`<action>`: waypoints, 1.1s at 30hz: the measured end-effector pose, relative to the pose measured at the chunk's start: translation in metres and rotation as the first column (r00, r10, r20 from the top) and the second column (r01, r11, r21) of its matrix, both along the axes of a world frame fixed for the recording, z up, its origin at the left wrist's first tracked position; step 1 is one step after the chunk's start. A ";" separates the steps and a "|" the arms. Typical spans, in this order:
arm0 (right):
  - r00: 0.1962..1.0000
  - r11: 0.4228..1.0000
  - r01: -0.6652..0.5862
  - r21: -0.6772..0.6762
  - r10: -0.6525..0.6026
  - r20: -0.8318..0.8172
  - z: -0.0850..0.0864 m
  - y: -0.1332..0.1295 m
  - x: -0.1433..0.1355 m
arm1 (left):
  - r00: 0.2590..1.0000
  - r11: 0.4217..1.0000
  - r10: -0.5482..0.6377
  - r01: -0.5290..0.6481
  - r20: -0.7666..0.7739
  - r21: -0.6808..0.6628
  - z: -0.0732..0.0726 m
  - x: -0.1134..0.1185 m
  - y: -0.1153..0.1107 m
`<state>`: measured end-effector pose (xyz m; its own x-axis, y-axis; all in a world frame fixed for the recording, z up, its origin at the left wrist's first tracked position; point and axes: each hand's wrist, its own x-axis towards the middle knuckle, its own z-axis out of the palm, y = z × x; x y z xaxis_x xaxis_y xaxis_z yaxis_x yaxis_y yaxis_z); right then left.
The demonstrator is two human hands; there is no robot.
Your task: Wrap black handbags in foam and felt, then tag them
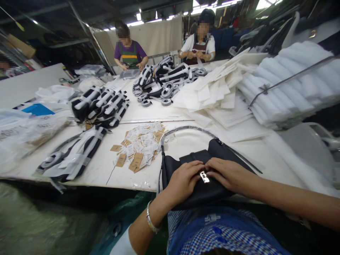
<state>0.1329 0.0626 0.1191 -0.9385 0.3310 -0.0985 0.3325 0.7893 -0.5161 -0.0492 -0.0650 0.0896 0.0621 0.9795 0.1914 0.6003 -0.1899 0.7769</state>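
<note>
A black handbag point(212, 193) rests at the table's front edge, against my apron. Its plastic-wrapped strap point(190, 128) arches up behind it, and a shiny metal clasp point(204, 176) sits at the front middle. My left hand point(184, 179) grips the flap just left of the clasp, fingers bent over it. From the other side my right hand point(230, 173) holds the flap, its fingertips meeting the left ones above the clasp. Both thumbs are close to the metal. Left of the handbag lies a heap of white and brown hang tags point(143, 145) with strings.
Bags wrapped in white padding lie at left point(79, 156) and in a row point(101, 102) behind. Foam sheets point(217, 88) and a tied foam bundle point(292, 85) are piled right. Plastic bags point(29, 131) cover the far left. Two co-workers point(130, 51) stand across the table.
</note>
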 end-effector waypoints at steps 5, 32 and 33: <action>0.995 0.999 0.034 0.029 -0.031 -0.091 -0.006 -0.003 0.013 | 0.958 0.967 -0.256 0.255 -0.127 -0.029 0.006 -0.010 0.016; 0.943 0.764 0.218 -0.607 -0.326 -0.072 -0.007 -0.006 -0.007 | 0.988 0.993 -0.118 0.116 0.099 0.021 0.007 -0.022 0.037; 0.937 0.727 0.213 -0.653 -0.341 -0.075 -0.010 -0.005 -0.008 | 0.989 0.994 -0.105 0.102 0.102 0.030 0.007 -0.022 0.036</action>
<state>0.1248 0.0573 0.1095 -0.8363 0.5022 -0.2200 0.3365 0.1534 -0.9291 -0.0713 -0.0292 0.0968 0.1414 0.9638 0.2262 0.4929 -0.2667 0.8282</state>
